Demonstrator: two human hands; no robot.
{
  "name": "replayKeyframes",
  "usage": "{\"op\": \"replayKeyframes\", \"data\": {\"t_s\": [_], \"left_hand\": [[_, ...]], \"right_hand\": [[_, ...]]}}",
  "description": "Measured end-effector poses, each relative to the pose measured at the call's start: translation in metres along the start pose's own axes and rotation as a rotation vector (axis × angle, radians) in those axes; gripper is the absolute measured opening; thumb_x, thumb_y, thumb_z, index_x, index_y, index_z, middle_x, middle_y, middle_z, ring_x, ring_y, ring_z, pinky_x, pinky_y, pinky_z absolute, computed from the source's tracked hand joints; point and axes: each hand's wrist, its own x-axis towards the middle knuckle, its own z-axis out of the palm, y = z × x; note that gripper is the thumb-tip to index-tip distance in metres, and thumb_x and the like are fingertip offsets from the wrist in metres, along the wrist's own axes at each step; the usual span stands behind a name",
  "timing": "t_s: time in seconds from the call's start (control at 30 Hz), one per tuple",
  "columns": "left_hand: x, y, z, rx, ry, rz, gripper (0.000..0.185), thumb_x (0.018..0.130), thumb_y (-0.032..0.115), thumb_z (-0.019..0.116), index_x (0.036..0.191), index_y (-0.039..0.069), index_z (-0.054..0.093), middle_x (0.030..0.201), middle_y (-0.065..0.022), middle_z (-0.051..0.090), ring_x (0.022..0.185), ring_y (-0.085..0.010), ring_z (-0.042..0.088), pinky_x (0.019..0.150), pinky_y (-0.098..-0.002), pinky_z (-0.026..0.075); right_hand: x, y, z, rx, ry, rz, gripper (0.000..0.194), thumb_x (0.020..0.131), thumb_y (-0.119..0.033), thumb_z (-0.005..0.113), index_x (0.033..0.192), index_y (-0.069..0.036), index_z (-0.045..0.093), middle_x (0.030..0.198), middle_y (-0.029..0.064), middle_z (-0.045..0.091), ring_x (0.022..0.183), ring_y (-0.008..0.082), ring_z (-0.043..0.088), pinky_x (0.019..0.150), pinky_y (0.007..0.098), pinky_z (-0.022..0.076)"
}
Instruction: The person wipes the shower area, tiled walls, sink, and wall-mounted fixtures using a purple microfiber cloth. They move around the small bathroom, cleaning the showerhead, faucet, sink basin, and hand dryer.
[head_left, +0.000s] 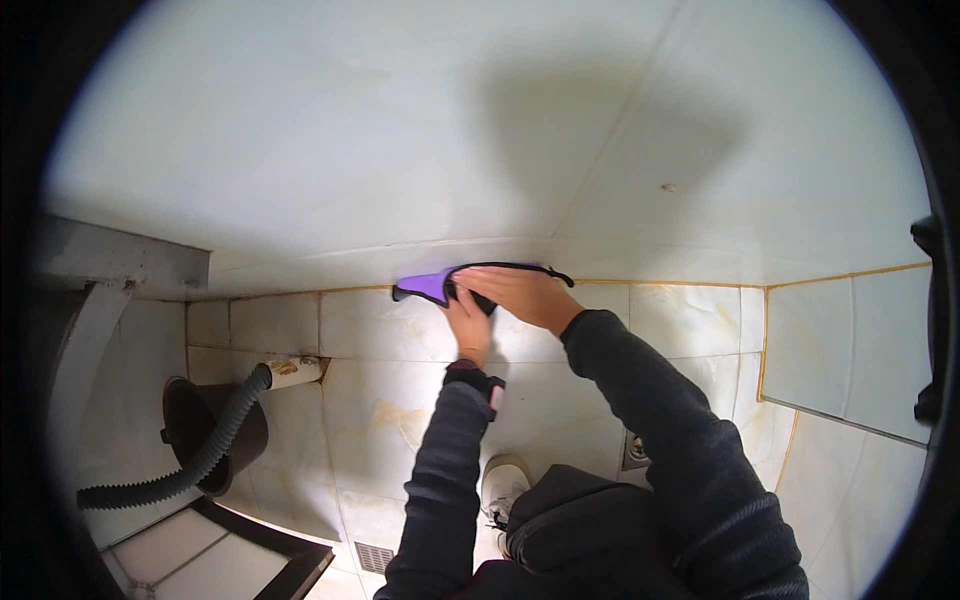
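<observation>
A purple cloth with black edging (424, 285) lies against the base of the white tiled wall (360, 187), where it meets the floor. My left hand (471, 326) is on the cloth from below, its fingers partly under my right hand. Flat across the cloth, with fingers pointing left, lies my right hand (525, 294). A dark part of the cloth shows between the two hands. The cloth's black edge curls out to the right of my right hand. Whether the left fingers grip the cloth is hidden.
At the left stand a dark brown bucket (251, 435) and a grey corrugated hose (165, 484) joined to a pale pipe stub (296, 371). A grey metal support (120, 251) juts from the left. Floor drains (636, 446) (373, 557) and my shoe (504, 480) are below.
</observation>
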Motion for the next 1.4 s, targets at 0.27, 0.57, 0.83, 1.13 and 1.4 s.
{"op": "replayKeyframes", "data": {"t_s": [0.27,0.57,0.83,1.13,1.4], "left_hand": [[-0.039,0.061,0.071,0.067,0.165,0.266,0.053,0.098,0.023,0.044,0.136,-0.013,0.034,0.146,-0.0351,0.023,0.138,-0.0464,0.021,0.115,-0.0493,0.012],[0.017,0.076,0.024,0.636,0.201,0.663,0.077,0.078,0.041,0.068,0.135,0.000,0.037,0.141,-0.0276,0.031,0.133,-0.0460,0.025,0.113,-0.0590,0.010],[-0.024,0.062,0.047,0.963,-0.436,1.071,0.033,0.090,0.033,0.060,0.118,0.015,0.066,0.115,-0.0044,0.065,0.112,-0.0224,0.057,0.102,-0.0439,0.039],[-0.013,0.149,0.100,0.744,-0.333,1.355,0.042,0.082,0.023,0.063,0.122,0.010,0.061,0.121,-0.0208,0.057,0.108,-0.0408,0.056,0.096,-0.0510,0.044],[-0.053,0.098,0.169,1.281,-0.959,1.062,0.028,0.092,0.022,0.046,0.113,0.018,0.065,0.105,-0.0003,0.068,0.100,-0.0155,0.062,0.092,-0.0398,0.041]], "right_hand": [[-0.066,0.011,-0.068,-0.479,-0.070,0.008,0.045,0.090,-0.011,0.052,0.135,-0.017,0.053,0.134,-0.0062,0.055,0.128,0.0090,0.048,0.110,0.0263,0.0335],[-0.079,0.012,-0.102,-0.619,0.323,-0.094,0.026,0.088,-0.018,0.058,0.113,-0.019,0.067,0.124,-0.0097,0.060,0.122,0.0061,0.050,0.104,0.0266,0.0372],[-0.161,0.053,-0.081,-0.415,0.042,0.013,0.035,0.091,-0.015,0.053,0.124,-0.011,0.062,0.138,-0.0010,0.054,0.129,0.0109,0.046,0.111,0.0290,0.0350],[-0.192,0.031,-0.158,-0.541,0.654,0.172,0.023,0.076,-0.017,0.070,0.097,-0.012,0.063,0.122,0.0027,0.058,0.127,0.0256,0.048,0.109,0.0550,0.0320],[-0.266,0.037,-0.082,-0.369,0.484,0.611,0.037,0.079,-0.008,0.061,0.116,-0.002,0.060,0.133,0.0131,0.052,0.135,0.0342,0.038,0.114,0.0603,0.0205]]}}
